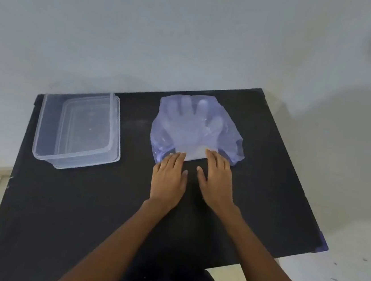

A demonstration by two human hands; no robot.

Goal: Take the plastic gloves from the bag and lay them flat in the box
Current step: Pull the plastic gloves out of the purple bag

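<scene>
A translucent bluish plastic bag [229, 136] lies flat on the black table [78, 209], right of centre. Clear plastic gloves [189, 129] show through it, fingers pointing away from me, their cuffs at the bag's near opening. My left hand [169, 178] rests palm down with its fingertips on the bag's near edge. My right hand [217, 179] lies beside it, fingertips touching the glove cuffs at the opening. Neither hand visibly grips anything. A clear rectangular plastic box [48, 123] stands at the table's far left, with nothing visible in it.
A pale wall rises just behind the table's far edge. Light floor shows at the left and right of the table. My dark-clothed lap is at the bottom centre.
</scene>
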